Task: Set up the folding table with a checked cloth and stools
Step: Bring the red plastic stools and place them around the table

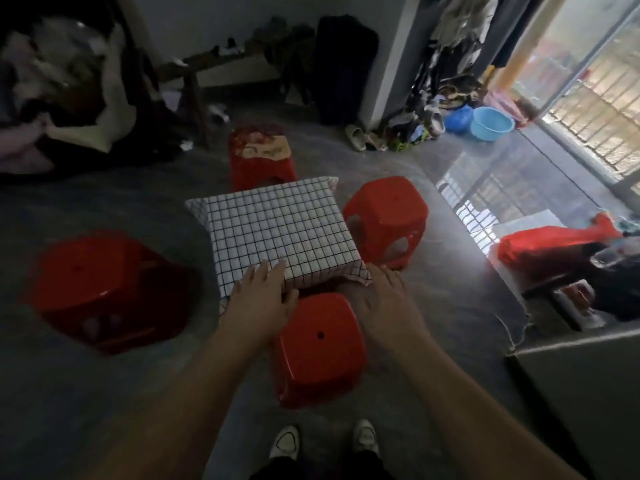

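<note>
Guessing the cloth (277, 230) is thin and slidey on the bench, so both hands, left hand (258, 296) and right hand (384, 296), fingers spread flat, should pinch its near hem.

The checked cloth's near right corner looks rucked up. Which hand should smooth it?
Right, probably. The right hand is already beside the folded-up corner of the white checked cloth, while the left hand lies flat on the near edge, farther left, well placed to pin the fabric above the red plastic stool.
</note>
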